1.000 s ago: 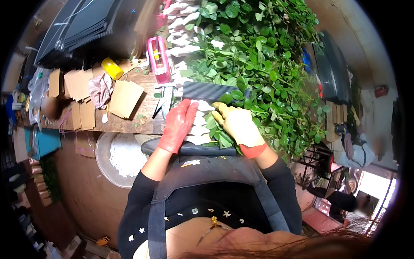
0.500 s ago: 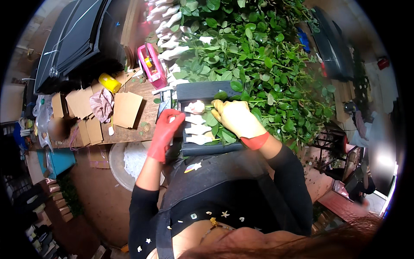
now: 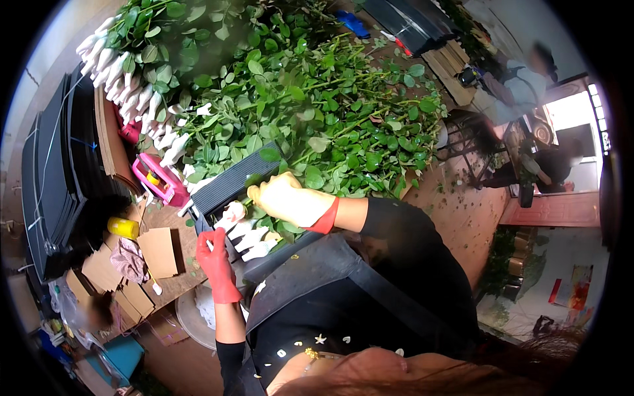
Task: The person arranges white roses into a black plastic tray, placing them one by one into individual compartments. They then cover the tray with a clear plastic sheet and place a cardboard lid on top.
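Note:
A pale pink rose, its bloom bare, lies over the black corrugated cardboard in front of me. My right hand, in a cream glove with a red cuff, is closed round its stem just right of the bloom. Below it, several flower heads in white net sleeves lie in a row on the cardboard. My left hand, in a red glove, is beside the cardboard's left edge with fingers curled together. Something small and pale shows between those fingers, too small to name.
A large heap of leafy rose stems covers the table beyond, with white-sleeved heads at left. A pink tape dispenser, a yellow roll, cardboard pieces and stacked black sheets are at left. People stand far right.
The view has turned to the right, so the table now looks tilted and more of the room shows. My right hand stays at the rose stem; my left stays by the cardboard's edge.

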Motion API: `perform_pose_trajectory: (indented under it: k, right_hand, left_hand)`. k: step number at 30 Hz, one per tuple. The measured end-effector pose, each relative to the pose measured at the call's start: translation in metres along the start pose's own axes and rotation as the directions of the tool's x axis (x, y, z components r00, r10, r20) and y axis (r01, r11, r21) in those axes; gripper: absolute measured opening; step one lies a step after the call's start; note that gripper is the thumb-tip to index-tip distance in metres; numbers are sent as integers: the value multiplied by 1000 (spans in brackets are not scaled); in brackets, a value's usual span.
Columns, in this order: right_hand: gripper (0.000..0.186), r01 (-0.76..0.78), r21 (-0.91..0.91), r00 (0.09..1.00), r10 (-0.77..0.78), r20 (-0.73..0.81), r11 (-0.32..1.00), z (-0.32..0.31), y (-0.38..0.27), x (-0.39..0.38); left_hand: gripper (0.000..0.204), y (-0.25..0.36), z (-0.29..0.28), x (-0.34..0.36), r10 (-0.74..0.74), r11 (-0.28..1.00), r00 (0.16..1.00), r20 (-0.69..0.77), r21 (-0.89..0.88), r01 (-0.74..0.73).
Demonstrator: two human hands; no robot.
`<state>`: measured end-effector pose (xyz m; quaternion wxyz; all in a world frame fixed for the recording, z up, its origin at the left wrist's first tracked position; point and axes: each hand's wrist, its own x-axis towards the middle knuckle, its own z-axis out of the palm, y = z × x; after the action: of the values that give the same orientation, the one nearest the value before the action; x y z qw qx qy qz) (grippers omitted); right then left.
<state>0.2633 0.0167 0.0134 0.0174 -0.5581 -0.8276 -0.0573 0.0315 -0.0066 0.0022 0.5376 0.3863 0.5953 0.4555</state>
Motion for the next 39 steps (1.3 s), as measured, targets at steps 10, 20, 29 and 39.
perform_pose_trajectory:
  k: [10, 20, 29, 39]
  right_hand:
    - [47, 37, 489, 968, -153, 200, 872, -47, 24, 5]
    - [43, 9, 265, 1000, -11, 5, 964, -6, 3, -9]
    - [43, -24, 477, 997, -11, 70, 879, -71, 9, -9]
    - [30, 155, 170, 945, -196, 260, 973, -50, -16, -23]
  left_hand:
    - [19, 35, -76, -5, -121, 953, 986, 112, 291, 84]
    - [43, 10, -20, -1, -134, 884, 956, 260, 467, -3]
    - [16, 17, -81, -15, 50, 998, 992, 117, 26, -53]
    - [29, 41, -30, -23, -143, 856, 899, 414, 508, -97]
